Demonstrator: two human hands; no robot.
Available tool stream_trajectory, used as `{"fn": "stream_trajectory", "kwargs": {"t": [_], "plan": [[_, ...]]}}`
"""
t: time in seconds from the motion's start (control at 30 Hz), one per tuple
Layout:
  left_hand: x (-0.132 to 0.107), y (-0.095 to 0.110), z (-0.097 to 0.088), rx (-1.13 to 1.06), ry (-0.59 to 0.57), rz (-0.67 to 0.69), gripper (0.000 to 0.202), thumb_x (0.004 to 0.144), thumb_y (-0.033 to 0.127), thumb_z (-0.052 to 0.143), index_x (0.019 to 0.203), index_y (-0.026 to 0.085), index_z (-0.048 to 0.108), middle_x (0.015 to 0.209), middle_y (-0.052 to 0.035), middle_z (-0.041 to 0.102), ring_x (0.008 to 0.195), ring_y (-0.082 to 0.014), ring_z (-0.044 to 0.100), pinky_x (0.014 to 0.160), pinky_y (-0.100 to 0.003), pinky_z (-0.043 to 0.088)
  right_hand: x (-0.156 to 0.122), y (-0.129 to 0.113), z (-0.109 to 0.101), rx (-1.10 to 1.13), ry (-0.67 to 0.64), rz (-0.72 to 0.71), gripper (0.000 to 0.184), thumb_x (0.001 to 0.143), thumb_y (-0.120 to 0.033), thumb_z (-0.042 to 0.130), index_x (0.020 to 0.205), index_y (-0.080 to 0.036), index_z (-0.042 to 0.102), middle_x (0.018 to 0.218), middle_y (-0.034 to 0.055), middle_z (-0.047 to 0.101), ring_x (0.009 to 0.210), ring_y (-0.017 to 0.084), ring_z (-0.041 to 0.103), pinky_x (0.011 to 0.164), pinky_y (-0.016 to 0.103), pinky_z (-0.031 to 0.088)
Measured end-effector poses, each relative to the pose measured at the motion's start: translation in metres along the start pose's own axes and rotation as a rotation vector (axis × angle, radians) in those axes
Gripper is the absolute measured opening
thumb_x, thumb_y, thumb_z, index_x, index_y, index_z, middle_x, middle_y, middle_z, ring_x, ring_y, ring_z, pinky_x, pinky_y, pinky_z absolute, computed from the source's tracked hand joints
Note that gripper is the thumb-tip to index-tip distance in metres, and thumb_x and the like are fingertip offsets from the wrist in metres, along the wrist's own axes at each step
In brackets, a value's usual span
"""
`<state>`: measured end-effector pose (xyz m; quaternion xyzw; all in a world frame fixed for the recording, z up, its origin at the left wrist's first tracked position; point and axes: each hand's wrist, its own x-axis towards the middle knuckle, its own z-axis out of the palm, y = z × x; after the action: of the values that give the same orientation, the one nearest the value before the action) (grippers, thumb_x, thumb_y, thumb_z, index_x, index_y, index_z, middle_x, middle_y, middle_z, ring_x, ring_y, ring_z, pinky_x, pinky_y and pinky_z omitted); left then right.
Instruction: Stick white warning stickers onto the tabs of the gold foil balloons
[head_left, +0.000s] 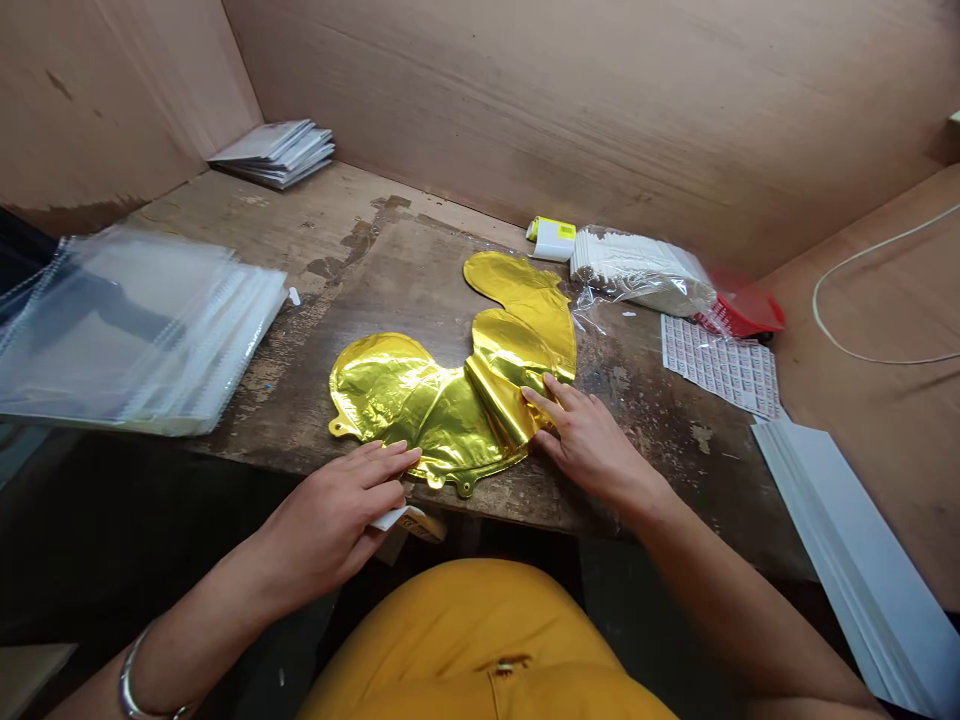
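A flat gold foil balloon point(442, 390) lies on the worn wooden table point(645, 420), its upper part folded over itself. My right hand point(589, 440) rests flat on the folded foil, fingers spread and holding nothing. My left hand point(337, 510) sits at the balloon's lower edge, with its fingertips on the foil. A white paper slip point(391, 518) pokes out from under its thumb, and a tan card or label point(424, 525) lies just beyond. The balloon's small tabs point toward the table's front edge.
A thick stack of clear plastic sleeves point(135, 330) lies at the left. White booklets point(274, 153) sit in the back corner. Behind the balloon are a small white-and-yellow box point(551, 238), bagged white sticks point(637, 270), and a red dish point(742, 312). A label sheet point(720, 365) and white strips point(847, 540) lie right.
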<state>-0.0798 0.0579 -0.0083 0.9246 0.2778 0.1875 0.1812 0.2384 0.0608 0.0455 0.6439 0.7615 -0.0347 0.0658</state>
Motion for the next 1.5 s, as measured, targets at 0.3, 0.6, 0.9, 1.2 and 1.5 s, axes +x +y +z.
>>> {"fn": "stream_trajectory", "kwargs": {"t": [0.3,0.6,0.9,1.2,1.5], "plan": [[-0.003,-0.004,0.004,0.025,-0.069,-0.004,0.016,0.085,0.012,0.047,0.086,0.021,0.061,0.142,-0.0037,0.052,0.131,-0.0225,0.048,0.111,-0.043,0.040,0.050,0.082,-0.042,-0.144,0.298,0.456,0.053,0.083,-0.013,0.046,0.135,-0.006,0.050,0.139,0.0253,0.049,0.116,0.039,0.056,0.094,0.052,0.045],[-0.001,-0.003,0.003,0.007,-0.076,-0.012,0.019,0.082,0.009,0.048,0.090,0.021,0.060,0.142,-0.0032,0.051,0.131,-0.0219,0.047,0.112,-0.043,0.038,-0.009,-0.022,-0.025,-0.032,0.351,-0.118,0.044,0.096,-0.037,0.036,0.125,-0.014,0.060,0.126,0.0134,0.064,0.108,0.024,0.064,0.098,0.041,0.048],[-0.003,-0.002,0.003,0.003,-0.067,-0.007,0.020,0.081,0.008,0.047,0.089,0.021,0.061,0.142,-0.0042,0.052,0.131,-0.0225,0.048,0.111,-0.043,0.040,0.054,0.016,-0.006,-0.168,0.162,0.300,0.056,0.097,-0.031,0.029,0.141,0.003,0.038,0.148,0.0254,0.037,0.136,0.035,0.037,0.110,0.051,0.030],[0.000,-0.005,0.005,-0.066,-0.015,-0.012,0.016,0.082,0.010,0.050,0.087,0.021,0.061,0.136,-0.0049,0.057,0.125,-0.0219,0.053,0.110,-0.040,0.040,0.061,0.003,-0.001,-0.101,0.058,0.140,0.056,0.095,-0.045,0.037,0.126,-0.003,0.055,0.129,0.0257,0.057,0.118,0.035,0.055,0.097,0.047,0.042],[0.002,0.037,-0.019,-0.786,0.188,-0.462,0.012,0.087,0.025,0.059,0.080,0.017,0.065,0.109,-0.0062,0.069,0.099,-0.0176,0.066,0.087,-0.027,0.051,-0.030,-0.083,-0.033,0.420,0.348,-0.352,0.016,0.092,-0.028,0.053,0.098,-0.017,0.064,0.093,0.0062,0.070,0.087,0.017,0.064,0.078,0.027,0.048]]}}
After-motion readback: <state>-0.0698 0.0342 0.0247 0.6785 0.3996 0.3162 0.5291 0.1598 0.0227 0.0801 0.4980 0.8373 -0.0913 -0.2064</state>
